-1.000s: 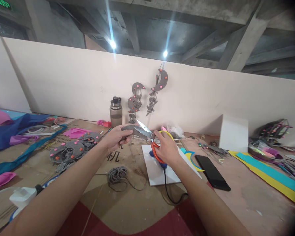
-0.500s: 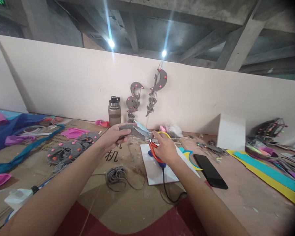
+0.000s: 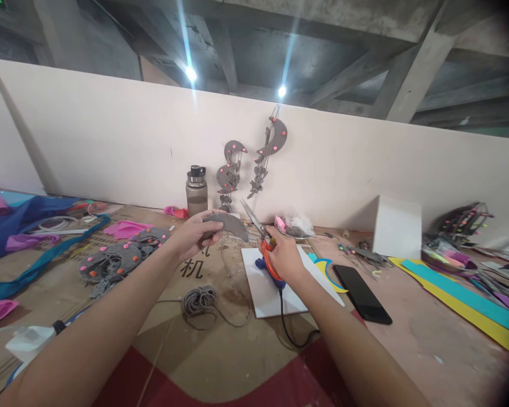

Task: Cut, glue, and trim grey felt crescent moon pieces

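Observation:
My left hand (image 3: 195,236) pinches a grey felt crescent (image 3: 230,225) between thumb and fingers, its free end pointing right. Closed around the orange handles of a pair of scissors (image 3: 253,216) is my right hand (image 3: 285,255). The blades point up and left, just right of the felt and apart from it. Beneath my right hand a blue tool with a black cord (image 3: 279,281) lies on a white board (image 3: 261,305); the hand hides part of it. A coil of grey cord (image 3: 200,301) rests on the cardboard between my forearms.
A grey water bottle (image 3: 196,192) stands by the wall. Crescent hangings with pink dots (image 3: 275,138) hang there. A black phone (image 3: 362,294) and yellow and blue sheets (image 3: 462,299) lie right. Left are a dotted felt piece (image 3: 127,257) and a white plug (image 3: 31,342).
The scissors have come away from the felt crescent, and their blades have swung upward and closed together. My left hand still holds the felt in nearly the same place.

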Demonstrator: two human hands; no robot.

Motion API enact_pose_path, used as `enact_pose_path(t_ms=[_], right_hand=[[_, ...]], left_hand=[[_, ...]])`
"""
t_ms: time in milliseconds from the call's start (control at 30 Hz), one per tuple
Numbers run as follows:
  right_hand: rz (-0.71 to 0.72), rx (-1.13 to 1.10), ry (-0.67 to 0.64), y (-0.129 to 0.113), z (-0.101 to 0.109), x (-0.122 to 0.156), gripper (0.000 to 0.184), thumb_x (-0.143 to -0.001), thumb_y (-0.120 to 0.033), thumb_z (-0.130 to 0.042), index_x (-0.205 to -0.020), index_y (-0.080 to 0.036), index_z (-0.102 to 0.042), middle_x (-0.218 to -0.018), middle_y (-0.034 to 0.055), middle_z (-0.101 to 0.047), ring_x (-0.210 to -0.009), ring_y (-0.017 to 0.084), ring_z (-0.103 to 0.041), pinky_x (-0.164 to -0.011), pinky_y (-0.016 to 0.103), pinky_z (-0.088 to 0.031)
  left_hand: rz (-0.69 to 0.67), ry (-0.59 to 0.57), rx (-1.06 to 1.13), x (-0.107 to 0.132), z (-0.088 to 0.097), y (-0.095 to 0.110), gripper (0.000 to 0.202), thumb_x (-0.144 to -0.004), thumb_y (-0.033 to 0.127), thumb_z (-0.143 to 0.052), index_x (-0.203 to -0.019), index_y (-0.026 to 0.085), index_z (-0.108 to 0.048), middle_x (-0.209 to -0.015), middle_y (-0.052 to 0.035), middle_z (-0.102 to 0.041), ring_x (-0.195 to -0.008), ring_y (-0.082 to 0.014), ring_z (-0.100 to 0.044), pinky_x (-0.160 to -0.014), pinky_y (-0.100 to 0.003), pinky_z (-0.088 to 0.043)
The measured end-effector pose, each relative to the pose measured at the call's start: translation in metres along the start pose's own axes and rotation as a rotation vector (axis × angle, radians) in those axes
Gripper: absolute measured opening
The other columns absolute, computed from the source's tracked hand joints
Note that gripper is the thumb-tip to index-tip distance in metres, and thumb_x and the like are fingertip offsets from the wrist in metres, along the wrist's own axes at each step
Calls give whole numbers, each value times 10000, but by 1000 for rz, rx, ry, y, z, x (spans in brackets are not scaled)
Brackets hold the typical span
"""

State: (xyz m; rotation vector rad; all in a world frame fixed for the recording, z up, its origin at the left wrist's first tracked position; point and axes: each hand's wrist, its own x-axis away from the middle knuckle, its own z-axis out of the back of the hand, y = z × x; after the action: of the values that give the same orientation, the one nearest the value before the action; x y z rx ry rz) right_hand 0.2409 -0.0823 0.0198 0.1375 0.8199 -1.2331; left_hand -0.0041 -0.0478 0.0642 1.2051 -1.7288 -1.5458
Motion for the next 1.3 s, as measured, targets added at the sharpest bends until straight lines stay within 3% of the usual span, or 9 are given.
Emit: enact_pose_path(t_ms=[133, 233, 367, 500, 700, 867, 1033, 1200, 1300], right_hand=[[-47, -183, 60, -4, 3, -5, 326, -896, -388, -511, -1134, -189, -610, -755, 10, -664, -616, 153, -570, -649, 256, -454], [20, -139, 79, -5, 4, -5, 369, -898, -344, -492, -1207, -152, -553, -931, 78, -663, -817, 200, -606, -785, 309, -477], [83, 32, 34, -12, 5, -1, 459, -858, -225, -488, -1307, -136, -475, -1124, 149, -582, -1057, 262, -540, -922, 380, -443], [63, 207, -31, -24, 7, 3, 508, -826, -199, -535, -1331, -191, -486, -1091, 133, -567, -1047, 273, -525, -909, 368, -437], [-5, 211, -62, -25, 1, 5, 462, -859, -252, -541, -1317, -205, -506, -1102, 135, -594, -1017, 267, -554, -855, 352, -450], [-76, -178, 12, -17, -2, 1, 385, -869, -270, -521, -1246, -193, -521, -1014, 84, -644, -888, 214, -596, -815, 343, -473], [-210, -746, 5, -28, -2, -2, 437, -809, -415, -620, -1182, -221, -499, -869, 4, -648, -719, 158, -592, -680, 293, -493], [-263, -919, -63, -45, 0, -1, 479, -689, -399, -733, -1087, -224, -531, -691, -66, -557, -582, 109, -490, -544, 229, -408], [-305, -995, -43, -50, 1, 1, 458, -678, -403, -739, -1049, -220, -540, -707, -59, -570, -590, 102, -498, -547, 221, -417]], left_hand=[[-12, -2, 48, 0, -2, 0, 248, -725, 193, -671, -942, 152, -557, -558, 17, -528, -456, -62, -397, -393, -154, -241], [-34, -14, 72, -1, -3, -2, 195, -705, 166, -653, -869, 149, -548, -583, 12, -536, -474, -63, -416, -408, -162, -275], [-57, 23, 68, -5, -2, -4, 203, -698, 165, -678, -853, 144, -549, -604, 8, -563, -504, -66, -453, -442, -165, -319], [-42, 135, 32, -9, -3, -7, 296, -674, 197, -743, -904, 129, -571, -660, -12, -620, -532, -75, -502, -453, -172, -347], [-145, 226, -10, -12, -6, -13, 361, -631, 230, -797, -898, 133, -575, -703, -13, -647, -566, -83, -546, -453, -181, -346], [-169, 274, -63, -12, -3, -15, 364, -608, 242, -818, -864, 142, -580, -610, 24, -590, -472, -59, -482, -395, -168, -241], [-74, 157, -139, -7, -12, -17, 351, -654, 257, -800, -940, 130, -641, -585, 44, -530, -431, -31, -401, -393, -158, -222], [-46, 24, -87, -4, -18, -20, 371, -698, 269, -788, -1020, 147, -648, -648, 28, -557, -482, -37, -453, -426, -149, -296], [-30, -10, 3, -6, -15, -21, 398, -709, 317, -786, -1037, 139, -648, -682, -4, -602, -533, -74, -533, -425, -166, -328]])
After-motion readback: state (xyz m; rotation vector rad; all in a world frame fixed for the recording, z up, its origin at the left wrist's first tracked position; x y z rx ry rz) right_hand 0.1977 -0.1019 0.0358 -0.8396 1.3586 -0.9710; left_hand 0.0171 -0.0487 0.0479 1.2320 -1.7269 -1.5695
